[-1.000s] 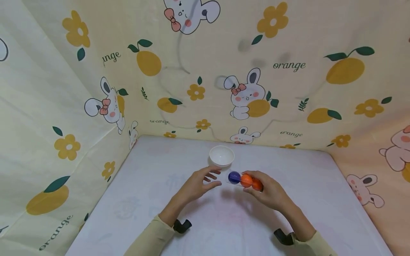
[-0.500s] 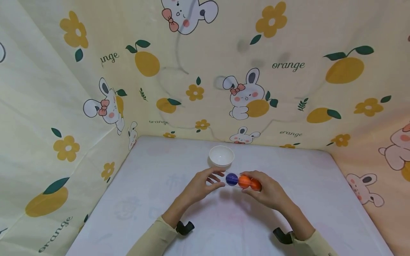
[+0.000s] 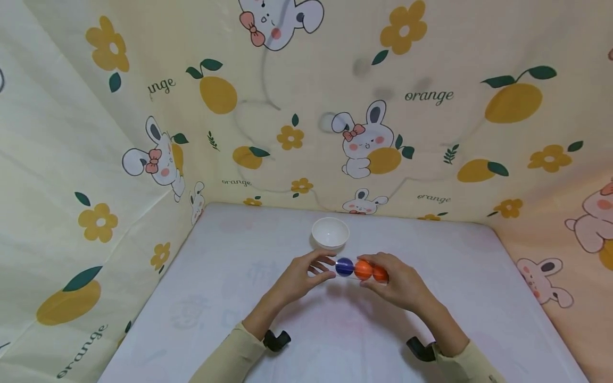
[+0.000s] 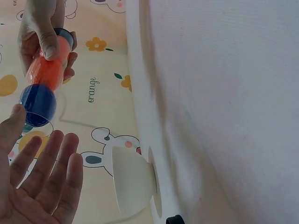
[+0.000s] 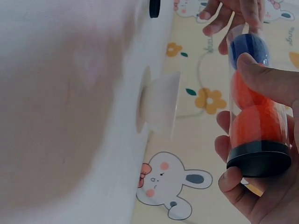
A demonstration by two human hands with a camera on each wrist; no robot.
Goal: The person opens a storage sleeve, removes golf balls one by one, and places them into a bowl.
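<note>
Two orange balls (image 3: 363, 269) and a blue ball (image 3: 344, 267) sit in a row inside a clear tube (image 5: 238, 31), clasped near its cap (image 5: 258, 161) by the right grip (image 3: 399, 282), thumb and fingers round it, above the counter (image 3: 239, 250). The left grip (image 3: 298, 274), thumb and fingers spread apart, is at the tube's far end, nearest the blue ball; I cannot tell whether it touches. Beyond both grips, a bowl (image 3: 330, 234) stands on the counter.
</note>
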